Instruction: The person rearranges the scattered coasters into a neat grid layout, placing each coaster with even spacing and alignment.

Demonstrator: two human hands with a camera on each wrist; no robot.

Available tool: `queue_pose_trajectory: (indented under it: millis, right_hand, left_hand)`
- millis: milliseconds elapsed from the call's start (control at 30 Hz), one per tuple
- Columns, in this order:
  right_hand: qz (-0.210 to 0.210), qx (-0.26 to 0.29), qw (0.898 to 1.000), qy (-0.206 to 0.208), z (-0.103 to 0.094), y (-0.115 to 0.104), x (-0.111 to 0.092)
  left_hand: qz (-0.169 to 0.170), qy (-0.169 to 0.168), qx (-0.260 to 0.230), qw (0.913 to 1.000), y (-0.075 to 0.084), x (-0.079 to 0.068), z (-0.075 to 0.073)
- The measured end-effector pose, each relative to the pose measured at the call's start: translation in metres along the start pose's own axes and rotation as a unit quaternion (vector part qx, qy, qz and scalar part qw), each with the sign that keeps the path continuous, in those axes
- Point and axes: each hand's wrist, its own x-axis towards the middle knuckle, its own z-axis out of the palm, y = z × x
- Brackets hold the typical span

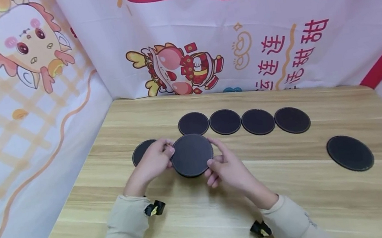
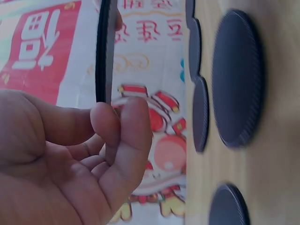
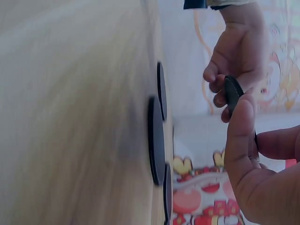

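A round black coaster (image 1: 192,154) with a stitched rim is held up off the table between both hands. My left hand (image 1: 151,164) pinches its left edge between thumb and fingers, as the left wrist view shows with the coaster (image 2: 107,51) nearly edge-on. My right hand (image 1: 231,169) grips the right edge, thumb on the near face. Below the held coaster lies another black coaster (image 2: 238,79), mostly hidden in the head view. One more coaster (image 1: 142,151) lies behind the left hand, partly covered by it.
Several black coasters form a touching row near the table's back, from the leftmost coaster (image 1: 193,123) to the rightmost coaster (image 1: 292,120). A single coaster (image 1: 350,153) lies apart at the right. Printed cloth (image 1: 199,23) hangs behind the wooden table (image 1: 206,223).
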Motion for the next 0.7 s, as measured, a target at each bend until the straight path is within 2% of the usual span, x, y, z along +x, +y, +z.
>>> queue_pose_trajectory:
  millis: [200,367,533,700]
  right_hand:
    - [-0.004,0.025,0.999,0.023,-0.032,-0.006,0.007]
    - [-0.02,0.022,0.999,0.045,-0.054,-0.009,0.01]
    - [-0.035,0.029,0.998,0.047,-0.064,-0.009,0.013]
    - [-0.045,0.029,0.997,0.048,-0.069,-0.008,0.017]
  left_hand:
    - [0.025,-0.015,0.016,0.9995,0.028,0.022,0.019]
    - [0.033,-0.015,0.025,0.999,0.043,0.039,0.033]
    - [0.031,-0.031,0.026,0.9987,0.043,0.048,0.04]
    - [0.026,-0.073,0.025,0.9967,0.033,0.053,0.041]
